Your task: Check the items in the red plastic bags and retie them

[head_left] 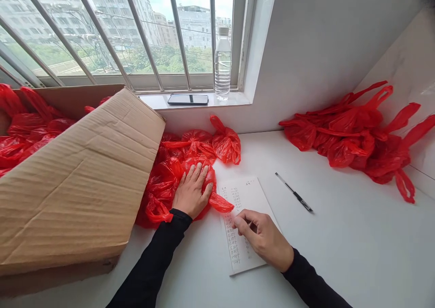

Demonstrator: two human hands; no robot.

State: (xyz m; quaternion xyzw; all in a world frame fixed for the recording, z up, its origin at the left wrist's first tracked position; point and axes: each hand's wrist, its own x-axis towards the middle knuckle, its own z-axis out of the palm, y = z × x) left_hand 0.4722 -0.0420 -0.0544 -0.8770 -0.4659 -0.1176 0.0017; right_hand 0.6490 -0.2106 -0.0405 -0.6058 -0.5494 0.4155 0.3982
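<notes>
My left hand (pixel 193 191) lies flat with fingers spread on a tied red plastic bag (pixel 210 176), one of several heaped beside the cardboard box. A loose handle of that bag (pixel 221 202) stretches right over a notepad (pixel 253 199) with handwritten columns of figures. Above the notepad hovers my right hand (pixel 263 235), its thumb and forefinger pinched near the tip of the handle. Whether anything sits between those fingers, I cannot make out. To the right of the notepad lies a black-and-clear pen (pixel 294 193).
A large cardboard box (pixel 84 172) full of red bags takes up the left side. Another heap of red bags (pixel 353 135) rests against the wall at right. On the windowsill are a phone (pixel 188 100) and an upright water bottle (pixel 223 65), before a barred window.
</notes>
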